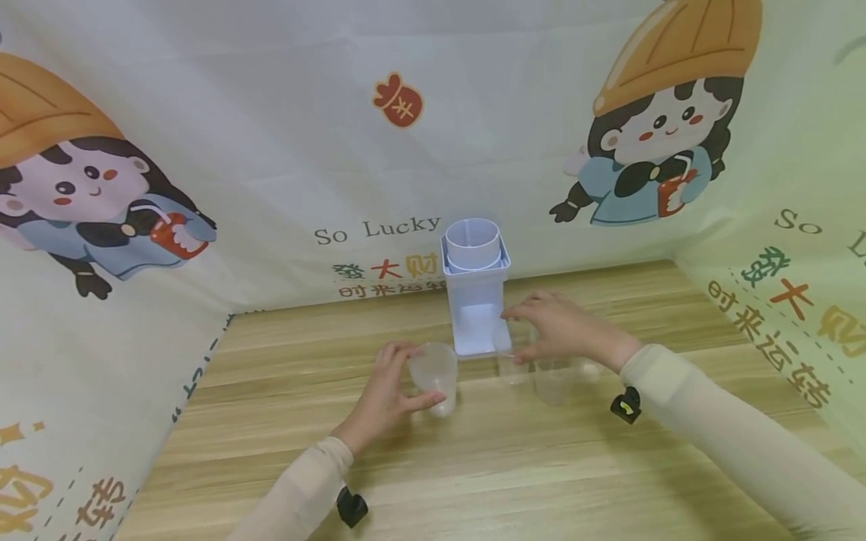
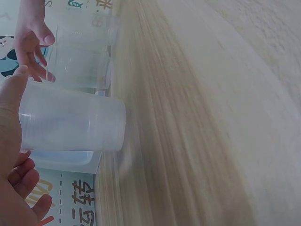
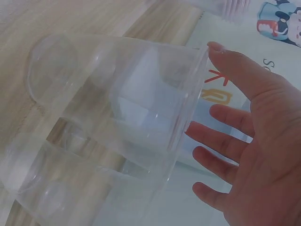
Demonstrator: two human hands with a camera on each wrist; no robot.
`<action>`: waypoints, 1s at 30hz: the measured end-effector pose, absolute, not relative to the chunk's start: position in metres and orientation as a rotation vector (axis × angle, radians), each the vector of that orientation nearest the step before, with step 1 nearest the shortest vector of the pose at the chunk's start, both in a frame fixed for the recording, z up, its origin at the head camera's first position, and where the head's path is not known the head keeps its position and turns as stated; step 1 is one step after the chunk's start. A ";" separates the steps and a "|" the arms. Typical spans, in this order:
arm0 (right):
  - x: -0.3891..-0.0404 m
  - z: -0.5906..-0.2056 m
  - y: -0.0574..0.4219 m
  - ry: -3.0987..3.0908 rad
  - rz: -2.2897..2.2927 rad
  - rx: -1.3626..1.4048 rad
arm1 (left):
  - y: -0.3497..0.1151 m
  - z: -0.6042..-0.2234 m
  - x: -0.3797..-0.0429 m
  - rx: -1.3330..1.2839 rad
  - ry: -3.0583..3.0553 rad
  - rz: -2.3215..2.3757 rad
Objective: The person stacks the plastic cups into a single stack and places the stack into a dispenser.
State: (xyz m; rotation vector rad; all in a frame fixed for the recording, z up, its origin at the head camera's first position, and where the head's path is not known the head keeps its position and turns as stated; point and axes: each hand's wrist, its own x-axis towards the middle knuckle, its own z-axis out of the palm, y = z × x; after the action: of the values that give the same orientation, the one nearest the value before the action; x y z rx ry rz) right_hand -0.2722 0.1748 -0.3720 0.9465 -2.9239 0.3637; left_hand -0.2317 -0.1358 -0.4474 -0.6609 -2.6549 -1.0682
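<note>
Frosted cup (image 1: 428, 364) sits upright in front of the pale stand (image 1: 475, 291), a little to its left, with the left hand (image 1: 386, 394) curled round it — thumb on one side, fingers on the other. At the right hand (image 1: 567, 330), thumb and fingers are spread apart, fingertips at the rim of a clear cup (image 3: 155, 89). Such thin walls probably dent easily, so light, even pressure serves best, keeping each cup upright and the right forearm off the clear cups beside it. Their number is hard to make out — the plastic nearly vanishes against the wood — and whether the frosted cup's base touches the table (image 1: 514, 481) is unclear.
</note>
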 end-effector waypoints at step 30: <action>-0.264 -0.368 0.165 -2.800 0.378 0.993 | -0.134 -0.445 -0.232 -0.652 -2.592 -1.063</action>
State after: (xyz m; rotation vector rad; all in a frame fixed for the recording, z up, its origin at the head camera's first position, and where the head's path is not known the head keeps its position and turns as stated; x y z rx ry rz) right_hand -0.2644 0.1650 -0.3677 0.9928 -2.8003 0.3777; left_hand -0.2317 -0.1341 -0.4451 -0.6516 -2.5918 -1.0634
